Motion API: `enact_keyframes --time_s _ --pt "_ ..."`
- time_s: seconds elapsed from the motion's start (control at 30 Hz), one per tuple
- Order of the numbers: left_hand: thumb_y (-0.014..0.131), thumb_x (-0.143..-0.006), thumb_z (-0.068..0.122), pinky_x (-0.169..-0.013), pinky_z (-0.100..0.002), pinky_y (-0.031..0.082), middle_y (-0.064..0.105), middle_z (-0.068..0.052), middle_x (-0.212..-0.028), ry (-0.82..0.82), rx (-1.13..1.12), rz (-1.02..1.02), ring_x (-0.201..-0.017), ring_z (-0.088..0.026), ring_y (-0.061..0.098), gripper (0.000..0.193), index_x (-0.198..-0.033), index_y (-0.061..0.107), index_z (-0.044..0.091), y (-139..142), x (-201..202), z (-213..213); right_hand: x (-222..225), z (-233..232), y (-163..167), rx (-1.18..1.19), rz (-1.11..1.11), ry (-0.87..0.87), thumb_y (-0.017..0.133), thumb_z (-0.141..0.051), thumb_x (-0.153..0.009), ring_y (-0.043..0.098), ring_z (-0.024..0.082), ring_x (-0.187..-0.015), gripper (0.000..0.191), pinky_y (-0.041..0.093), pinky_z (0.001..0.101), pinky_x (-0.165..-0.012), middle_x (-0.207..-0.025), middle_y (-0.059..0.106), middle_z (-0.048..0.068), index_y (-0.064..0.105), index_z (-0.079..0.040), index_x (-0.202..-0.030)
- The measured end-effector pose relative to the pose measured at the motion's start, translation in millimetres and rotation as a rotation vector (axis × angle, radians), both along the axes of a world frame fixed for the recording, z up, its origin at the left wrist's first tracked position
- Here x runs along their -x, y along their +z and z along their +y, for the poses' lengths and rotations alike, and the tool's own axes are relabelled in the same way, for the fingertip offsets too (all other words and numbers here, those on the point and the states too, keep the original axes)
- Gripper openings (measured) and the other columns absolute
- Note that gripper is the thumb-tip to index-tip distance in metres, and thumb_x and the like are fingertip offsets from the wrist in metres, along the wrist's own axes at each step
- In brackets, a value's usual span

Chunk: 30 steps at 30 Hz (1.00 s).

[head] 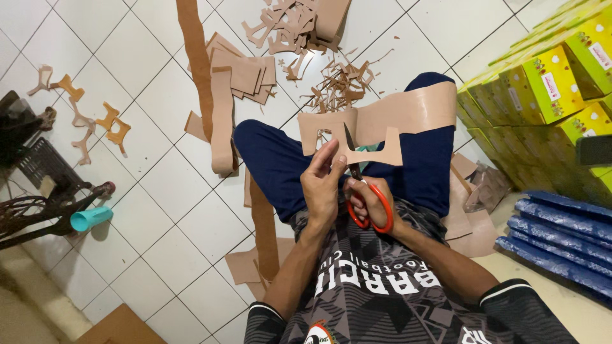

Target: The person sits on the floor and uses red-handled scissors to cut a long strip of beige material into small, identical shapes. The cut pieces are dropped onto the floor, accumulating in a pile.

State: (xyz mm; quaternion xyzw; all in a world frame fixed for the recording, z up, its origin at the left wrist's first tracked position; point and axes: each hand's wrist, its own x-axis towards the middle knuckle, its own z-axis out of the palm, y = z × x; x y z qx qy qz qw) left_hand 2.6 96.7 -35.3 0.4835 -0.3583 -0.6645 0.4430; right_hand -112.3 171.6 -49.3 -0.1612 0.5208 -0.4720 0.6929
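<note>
Underneath everything, a white tiled floor (153,210) is spreading out, and a person is sitting on it cross-legged in dark blue trousers (274,159). Stacks of yellow-green boxes (542,83) are standing at the right, with blue wrapped bundles (561,236) lying just below them. A long tan strip (408,114) of sheet material is draping over the person's right knee and reaching toward the middle, where its cut end is hanging between the hands. A pile of tan offcuts (299,25) is lying at the top, flat tan pieces (245,73) are stacking beside it, and smaller cut shapes (111,124) are scattering at the left. The left hand (324,185) is pinching the strip's cut end, fingers closed on it. The right hand (366,200) is wrapping through the red handles of the scissors (370,204), gripping them, with the dark blades parted and biting into the strip. A turquoise cup (90,218) is lying near dark metal furniture at the left.
</note>
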Motion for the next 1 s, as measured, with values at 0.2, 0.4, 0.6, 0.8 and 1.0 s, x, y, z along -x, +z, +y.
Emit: enact_keyframes --time_s 0.2,0.4,0.6,0.8,1.0 --pt "0.072 -0.093 0.004 -0.103 -0.029 0.054 0.061 -0.018 -0.141 0.030 -0.031 0.050 -0.127 -0.021 0.061 0.047 -0.137 0.059 -0.009 -7 2 5 -6 3 -3 0.013 0.021 -0.030 0.053 -0.027 -0.102 0.037 0.007 -0.038 0.032 0.031 0.0243 -0.036 -0.052 0.043 -0.001 0.060 -0.002 -0.083" --pt "0.072 -0.092 0.003 -0.094 -0.027 0.056 0.064 -0.014 -0.137 0.055 -0.081 0.145 -0.117 -0.016 0.064 0.049 -0.137 0.059 -0.008 -20 1 5 -6 2 -3 -0.049 0.025 -0.043 0.055 -0.025 -0.102 0.034 0.007 -0.036 0.031 0.028 0.0247 -0.034 -0.050 0.040 -0.003 0.059 -0.002 -0.081" --pt "0.072 -0.092 0.000 -0.083 -0.025 0.056 0.070 -0.007 -0.110 0.051 -0.148 0.260 -0.092 -0.011 0.066 0.046 -0.135 0.061 -0.009 -32 -13 -7 -7 -4 -3 0.005 0.036 -0.006 0.055 -0.026 -0.101 0.034 0.006 -0.035 0.032 0.028 0.0243 -0.034 -0.050 0.041 -0.003 0.058 -0.002 -0.079" --pt "0.064 -0.094 0.004 -0.074 -0.020 0.056 0.068 -0.002 -0.097 0.020 -0.252 0.276 -0.082 -0.006 0.064 0.037 -0.129 0.063 -0.008 -18 -41 -53 7 -17 -3 0.091 -0.054 0.133 0.053 -0.023 -0.098 0.048 0.010 -0.042 0.025 0.040 0.0249 -0.039 -0.055 0.052 0.002 0.067 -0.004 -0.092" --pt "0.066 -0.090 0.003 -0.057 -0.018 0.038 0.061 0.002 -0.079 -0.199 -0.052 -0.048 -0.066 -0.004 0.051 0.038 -0.126 0.069 -0.009 4 -72 -80 28 -35 -31 0.224 -0.095 0.299 0.057 -0.016 -0.096 0.053 0.014 -0.042 0.021 0.040 0.0286 -0.037 -0.061 0.059 0.007 0.061 0.000 -0.084"
